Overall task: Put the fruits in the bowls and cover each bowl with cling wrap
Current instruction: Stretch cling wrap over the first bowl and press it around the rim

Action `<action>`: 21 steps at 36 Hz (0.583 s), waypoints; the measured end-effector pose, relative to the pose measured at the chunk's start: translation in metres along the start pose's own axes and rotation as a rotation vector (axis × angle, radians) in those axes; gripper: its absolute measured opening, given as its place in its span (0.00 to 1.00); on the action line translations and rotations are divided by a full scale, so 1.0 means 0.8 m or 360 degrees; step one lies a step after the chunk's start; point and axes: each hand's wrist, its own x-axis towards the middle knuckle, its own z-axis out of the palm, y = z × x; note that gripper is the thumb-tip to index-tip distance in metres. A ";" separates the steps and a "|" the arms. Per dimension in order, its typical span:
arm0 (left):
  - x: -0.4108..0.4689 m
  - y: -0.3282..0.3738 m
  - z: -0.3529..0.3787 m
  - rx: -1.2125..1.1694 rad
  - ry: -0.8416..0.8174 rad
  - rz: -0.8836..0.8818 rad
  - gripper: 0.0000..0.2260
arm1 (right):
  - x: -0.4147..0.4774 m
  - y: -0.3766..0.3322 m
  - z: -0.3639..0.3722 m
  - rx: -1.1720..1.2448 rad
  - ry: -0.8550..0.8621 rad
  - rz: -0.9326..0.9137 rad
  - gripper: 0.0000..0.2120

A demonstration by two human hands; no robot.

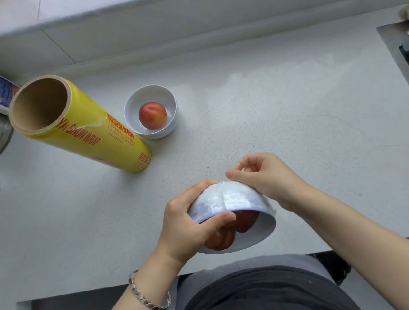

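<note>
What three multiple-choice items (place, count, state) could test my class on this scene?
1. Where is the cling wrap roll? A. left of the far bowl B. in a sink C. on a shelf
2. How many fruits in the far bowl? A. none B. one C. three
3. How is the held bowl? A. standing level B. stacked on another C. tilted toward the camera
A: it stands at that bowl's left. B: one red fruit shows. C: its mouth faces us; left hand grips it, right hand pinches the wrap.

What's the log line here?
left hand grips tilted white bowl of red fruits | right hand pinches clear cling wrap on its outside | far white bowl holds single red fruit
</note>
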 end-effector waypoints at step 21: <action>0.008 0.002 -0.013 0.0139 -0.0051 -0.0035 0.20 | -0.024 0.022 -0.006 -0.0530 -0.0531 -0.0511 0.27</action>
